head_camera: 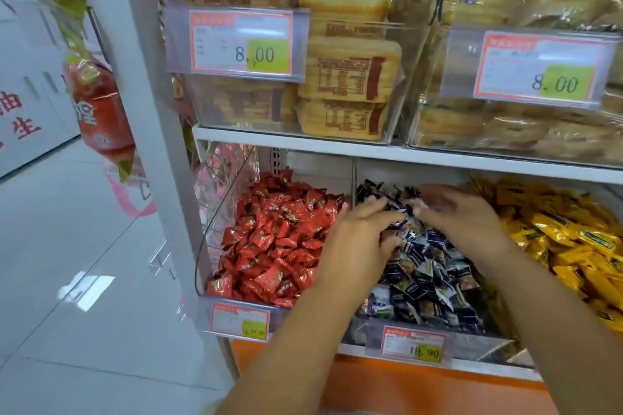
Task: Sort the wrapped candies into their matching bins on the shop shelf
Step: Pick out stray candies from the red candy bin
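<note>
A: Head view: left hand (357, 239) is curling round a few dark blue candies (424, 266) in the middle bin (478, 347); right hand (462, 212) is reaching in alongside, blurred, grip impossible to tell.
B: Judging it best to be raking slowly, checking wrappers for strays.

Two bare arms, skin showing all the way to frame edge: left hand (357, 239) on left forearm (290, 347), right hand (462, 216) on right forearm (556, 313), right fingertips motion-blurred.

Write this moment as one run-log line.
left grip: holds dark candies | right grip: blurred, over same candies | place: middle bin
</note>
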`<state>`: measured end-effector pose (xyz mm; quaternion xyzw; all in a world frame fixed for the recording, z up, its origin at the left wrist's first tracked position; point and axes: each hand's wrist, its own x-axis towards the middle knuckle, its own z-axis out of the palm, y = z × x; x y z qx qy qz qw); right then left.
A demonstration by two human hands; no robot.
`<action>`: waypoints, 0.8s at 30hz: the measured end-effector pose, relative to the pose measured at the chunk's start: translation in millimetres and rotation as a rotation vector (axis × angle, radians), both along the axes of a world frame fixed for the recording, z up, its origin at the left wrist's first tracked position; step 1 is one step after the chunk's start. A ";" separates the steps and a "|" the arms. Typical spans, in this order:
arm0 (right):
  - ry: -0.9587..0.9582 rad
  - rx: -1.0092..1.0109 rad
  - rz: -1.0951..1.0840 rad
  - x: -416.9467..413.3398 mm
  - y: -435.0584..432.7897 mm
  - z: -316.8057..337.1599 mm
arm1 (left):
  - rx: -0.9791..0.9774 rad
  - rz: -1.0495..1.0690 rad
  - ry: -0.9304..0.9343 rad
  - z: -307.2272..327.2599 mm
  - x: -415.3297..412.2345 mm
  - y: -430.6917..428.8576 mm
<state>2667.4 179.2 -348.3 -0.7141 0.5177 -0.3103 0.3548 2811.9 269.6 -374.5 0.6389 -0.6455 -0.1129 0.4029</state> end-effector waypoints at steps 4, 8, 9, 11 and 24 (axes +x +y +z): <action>0.151 -0.099 0.039 -1.6 3.0 0.7 | -0.088 0.163 -0.006 5.7 33.6 15.3; 0.224 -0.278 0.293 46.7 21.2 13.8 | 0.178 0.276 -0.280 -9.6 86.8 42.9; 0.278 -0.279 0.373 63.0 21.8 16.9 | 0.246 0.272 -0.317 -16.7 96.2 50.3; 0.438 -0.260 0.508 101.0 10.9 19.2 | 0.287 0.256 -0.333 -28.8 107.9 63.9; 0.896 -0.100 0.783 232.0 -57.1 -41.4 | 0.260 0.275 -0.312 -46.5 117.1 84.0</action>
